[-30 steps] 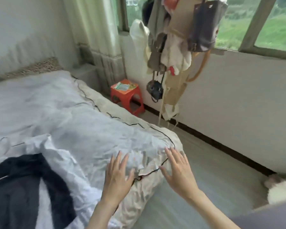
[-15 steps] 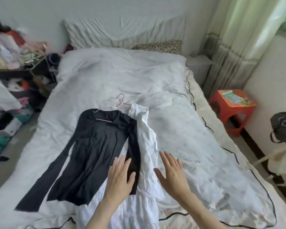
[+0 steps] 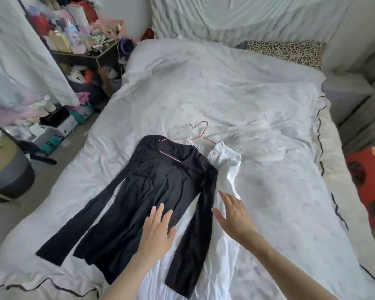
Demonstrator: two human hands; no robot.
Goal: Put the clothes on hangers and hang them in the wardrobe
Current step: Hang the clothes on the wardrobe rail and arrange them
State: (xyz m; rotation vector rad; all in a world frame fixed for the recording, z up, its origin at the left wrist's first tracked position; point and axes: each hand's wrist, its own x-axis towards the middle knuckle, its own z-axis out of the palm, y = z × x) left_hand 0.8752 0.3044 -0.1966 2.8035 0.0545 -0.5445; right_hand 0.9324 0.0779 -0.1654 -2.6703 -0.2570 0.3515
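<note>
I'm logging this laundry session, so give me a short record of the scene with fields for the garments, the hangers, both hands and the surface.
surface: bed with white cover
black garment: long-sleeved black top, laid flat, pink hanger in its neckline
white garment: white shirt, partly under the black top
other hangers: hooks of two more hangers above the collar
left hand: open, over the black top
right hand: open, over the white shirt

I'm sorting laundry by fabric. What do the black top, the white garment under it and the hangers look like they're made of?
Black top: matte, probably stretchy knit; lies limp. White garment: crisp woven, likely cotton; creased. Hangers: thin wire, apparently coated pink or pale.
</note>
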